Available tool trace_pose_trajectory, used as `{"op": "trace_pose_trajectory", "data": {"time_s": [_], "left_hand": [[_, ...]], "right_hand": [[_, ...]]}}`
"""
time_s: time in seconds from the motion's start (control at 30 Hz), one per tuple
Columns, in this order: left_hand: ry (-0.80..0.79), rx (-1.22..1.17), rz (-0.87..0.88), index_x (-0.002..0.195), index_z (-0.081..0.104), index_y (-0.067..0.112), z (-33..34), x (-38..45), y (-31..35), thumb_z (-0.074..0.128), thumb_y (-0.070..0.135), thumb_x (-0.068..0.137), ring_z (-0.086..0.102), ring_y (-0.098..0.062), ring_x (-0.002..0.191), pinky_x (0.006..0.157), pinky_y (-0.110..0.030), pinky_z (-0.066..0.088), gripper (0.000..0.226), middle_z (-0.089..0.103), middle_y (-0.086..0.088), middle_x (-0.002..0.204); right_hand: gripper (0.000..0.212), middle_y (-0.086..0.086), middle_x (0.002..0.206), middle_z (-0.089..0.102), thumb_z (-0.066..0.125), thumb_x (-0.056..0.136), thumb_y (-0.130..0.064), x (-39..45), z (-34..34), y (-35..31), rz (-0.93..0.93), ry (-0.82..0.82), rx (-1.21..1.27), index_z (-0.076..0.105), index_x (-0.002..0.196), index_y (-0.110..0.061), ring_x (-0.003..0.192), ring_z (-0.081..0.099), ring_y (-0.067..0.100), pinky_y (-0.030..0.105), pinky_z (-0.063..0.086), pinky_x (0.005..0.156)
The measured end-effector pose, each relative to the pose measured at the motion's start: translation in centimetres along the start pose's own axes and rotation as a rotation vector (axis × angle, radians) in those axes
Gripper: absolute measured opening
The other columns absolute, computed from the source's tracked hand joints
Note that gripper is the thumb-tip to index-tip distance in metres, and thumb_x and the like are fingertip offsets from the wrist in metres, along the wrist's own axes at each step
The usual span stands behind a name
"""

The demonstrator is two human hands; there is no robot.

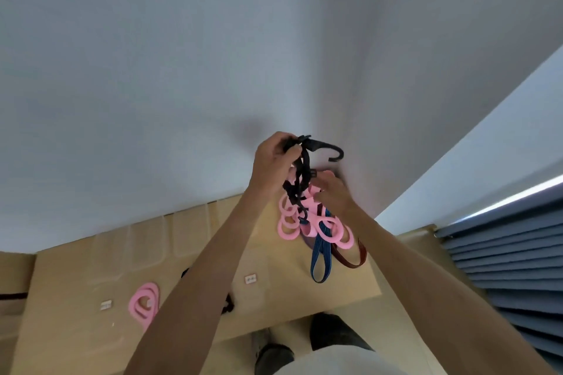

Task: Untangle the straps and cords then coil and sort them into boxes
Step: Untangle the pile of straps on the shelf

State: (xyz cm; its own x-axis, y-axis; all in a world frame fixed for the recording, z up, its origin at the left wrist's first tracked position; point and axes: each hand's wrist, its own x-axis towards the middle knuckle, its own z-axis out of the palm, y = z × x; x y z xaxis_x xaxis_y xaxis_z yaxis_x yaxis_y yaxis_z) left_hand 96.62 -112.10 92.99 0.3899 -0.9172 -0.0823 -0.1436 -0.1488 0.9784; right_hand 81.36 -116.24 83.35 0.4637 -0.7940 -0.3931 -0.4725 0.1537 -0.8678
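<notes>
Pale wall fills the background above a tan table (pixel 304 307), over which the tangle is held up in the air: the left hand (pixel 275 158) is curled around the top of a black hooked cord (pixel 304 167), while the right hand (pixel 332 195) pinches a pink looped strap (pixel 307 216) lower in the bundle, from which a blue strap (pixel 318 259) hangs. The step is probably best done by keeping the top grip firm and drawing one pink loop free at a time, never tugging the whole knot. Two small labels (pixel 250 278) lie on the table, but their writing cannot be read.
</notes>
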Motion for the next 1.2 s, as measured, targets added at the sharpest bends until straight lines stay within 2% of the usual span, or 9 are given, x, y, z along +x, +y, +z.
{"op": "trace_pose_trajectory", "data": {"time_s": [0.07, 0.2, 0.33, 0.5, 0.7, 0.83, 0.97, 1.1, 1.2], "left_hand": [[0.021, -0.112, -0.031, 0.096, 0.062, 0.006, -0.6, -0.2, 2.2, 0.059, -0.001, 0.093, 0.066, -0.017, 0.068, 0.059, -0.029, 0.056, 0.008, 0.067, -0.006, 0.078], [0.11, -0.131, -0.007, 0.095, 0.059, 0.006, -2.2, -0.6, 3.4, 0.058, 0.001, 0.093, 0.068, -0.018, 0.065, 0.063, -0.032, 0.058, 0.006, 0.066, -0.006, 0.079], [0.222, -0.16, -0.02, 0.092, 0.058, 0.008, -4.6, -1.7, 3.4, 0.06, 0.003, 0.091, 0.073, -0.027, 0.071, 0.065, -0.035, 0.06, 0.006, 0.065, -0.019, 0.091], [0.224, -0.205, -0.072, 0.098, 0.059, 0.002, -7.6, -2.9, 3.4, 0.06, 0.0, 0.088, 0.073, -0.028, 0.079, 0.067, -0.031, 0.059, 0.01, 0.07, -0.019, 0.091], [0.406, -0.032, -0.181, 0.101, 0.056, 0.008, -11.7, -5.5, 0.8, 0.061, 0.007, 0.081, 0.07, -0.023, 0.058, 0.059, -0.031, 0.052, 0.02, 0.069, -0.011, 0.09], [0.288, 0.266, -0.345, 0.131, 0.044, 0.012, -13.8, -7.2, -1.2, 0.058, 0.018, 0.085, 0.067, -0.026, 0.09, 0.08, -0.039, 0.05, 0.048, 0.064, -0.005, 0.104], [0.153, 0.284, -0.034, 0.146, 0.036, 0.021, -15.4, -10.0, -2.3, 0.057, 0.0, 0.081, 0.046, -0.015, 0.13, 0.104, -0.034, 0.04, 0.071, 0.046, 0.003, 0.145], [-0.132, 0.053, 0.059, 0.148, 0.036, 0.025, -16.6, -12.7, -2.4, 0.059, 0.004, 0.081, 0.056, -0.004, 0.115, 0.098, -0.028, 0.046, 0.074, 0.058, 0.007, 0.128], [-0.121, -0.027, 0.01, 0.152, 0.029, 0.024, -17.5, -14.2, -3.8, 0.072, 0.007, 0.082, 0.063, -0.01, 0.097, 0.08, -0.024, 0.056, 0.084, 0.062, 0.002, 0.107]], "right_hand": [[0.038, -0.029, 0.065, 0.061, 0.062, 0.082, 0.015, -1.2, 0.6, -2.7, -0.033, -0.113, -0.064, 0.064, 0.1, -0.019, 0.067, 0.056, -0.019, 0.0, 0.039, 0.06], [0.022, -0.035, 0.061, 0.063, 0.069, 0.088, 0.002, -2.4, 1.5, -5.5, -0.13, -0.098, 0.018, 0.067, 0.089, -0.02, 0.066, 0.057, -0.024, 0.0, 0.04, 0.066], [0.031, -0.008, 0.096, 0.071, 0.079, 0.081, -0.006, -3.2, 2.8, -7.3, -0.204, -0.077, 0.106, 0.068, 0.111, -0.011, 0.085, 0.065, -0.004, 0.014, 0.049, 0.078], [0.017, 0.023, 0.101, 0.071, 0.072, 0.088, -0.015, -4.0, 4.6, -9.3, -0.169, 0.005, 0.164, 0.071, 0.095, 0.0, 0.085, 0.066, 0.016, 0.037, 0.054, 0.087], [0.014, -0.003, 0.062, 0.06, 0.077, 0.081, -0.009, -6.0, 6.6, -11.7, -0.132, 0.238, 0.264, 0.069, 0.07, -0.012, 0.059, 0.053, 0.01, 0.024, 0.04, 0.063], [0.01, 0.0, 0.092, 0.072, 0.068, 0.083, 0.001, -8.0, 9.3, -14.3, -0.17, 0.321, 0.399, 0.071, 0.092, -0.001, 0.077, 0.063, 0.005, 0.019, 0.045, 0.075], [0.011, 0.004, 0.102, 0.074, 0.063, 0.082, -0.002, -9.9, 12.3, -16.1, -0.193, 0.264, 0.352, 0.065, 0.092, 0.003, 0.072, 0.067, 0.018, 0.035, 0.047, 0.058], [0.015, 0.012, 0.079, 0.067, 0.067, 0.082, -0.007, -11.7, 15.3, -17.2, -0.238, 0.234, 0.333, 0.063, 0.091, 0.005, 0.068, 0.063, 0.028, 0.041, 0.052, 0.062], [0.019, 0.028, 0.087, 0.064, 0.066, 0.083, -0.007, -12.8, 17.1, -17.4, -0.236, 0.198, 0.434, 0.06, 0.09, 0.009, 0.075, 0.061, 0.028, 0.053, 0.055, 0.075]]}}
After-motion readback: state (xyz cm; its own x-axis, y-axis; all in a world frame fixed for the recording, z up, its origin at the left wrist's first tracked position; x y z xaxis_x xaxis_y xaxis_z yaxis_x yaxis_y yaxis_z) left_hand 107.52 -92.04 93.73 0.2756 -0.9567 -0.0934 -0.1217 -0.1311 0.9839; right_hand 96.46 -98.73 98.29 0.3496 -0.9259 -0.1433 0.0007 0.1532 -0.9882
